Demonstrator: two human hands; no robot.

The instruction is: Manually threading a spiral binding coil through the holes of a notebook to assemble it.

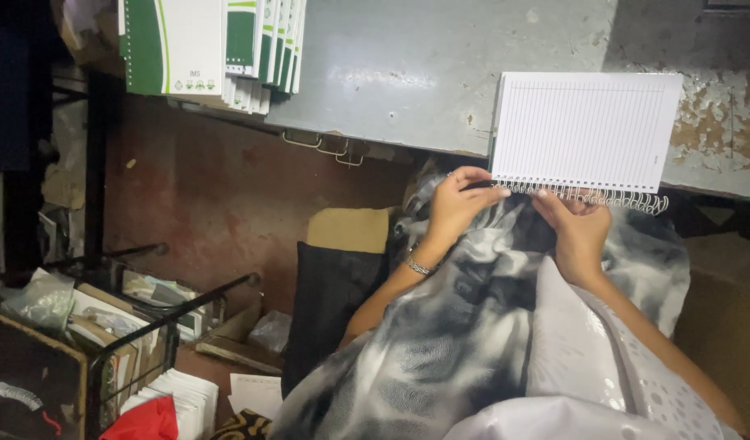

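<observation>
A lined notebook block [585,129] lies on the edge of a grey metal table [424,73], its wire spiral binding [591,195] hanging over the near edge. My left hand [459,208], with a bracelet at the wrist, pinches the left end of the spiral. To the right of it, my right hand [577,228] grips the spiral from below near its middle. Both hands rest over my lap, covered in grey and black patterned cloth [464,326].
A stack of green and white spiral notebooks [212,49] sits at the table's far left. Down on the reddish floor [220,195] stand a black bag [334,301], a cardboard piece [348,229], a metal rack [147,326] with paper stacks, and a red cloth [147,420].
</observation>
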